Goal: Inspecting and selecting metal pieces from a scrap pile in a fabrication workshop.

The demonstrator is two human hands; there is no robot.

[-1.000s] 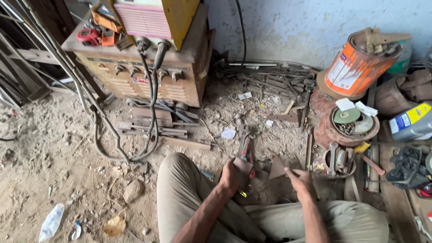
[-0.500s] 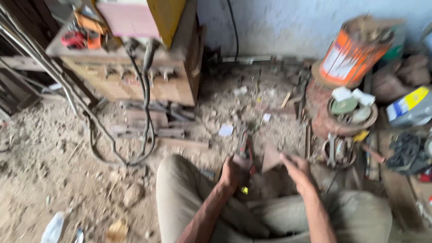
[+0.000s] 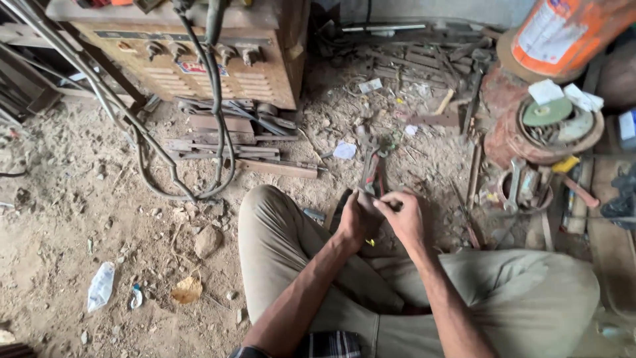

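Observation:
I sit cross-legged on a dirt floor in khaki trousers. My left hand (image 3: 354, 219) grips the handles of a pair of pliers (image 3: 372, 169) that point away from me, red and green on the grips. My right hand (image 3: 403, 215) has come in close beside it, fingertips pinched at the plier handles near the left hand. Whether a small part sits between the right fingers is too small to tell. Both hands hover just above the ground between my knees.
A tan welding machine (image 3: 199, 59) with black cables (image 3: 212, 132) stands at the back left. Scrap metal bars (image 3: 232, 142) lie before it. An orange drum (image 3: 570, 33), a rusty round base holding a green disc (image 3: 546, 113), and wrenches (image 3: 513, 185) crowd the right. A stone (image 3: 207, 240) lies left.
The view has tilted down and closer. My right hand has moved left from beside the pliers until it meets my left hand at the handles.

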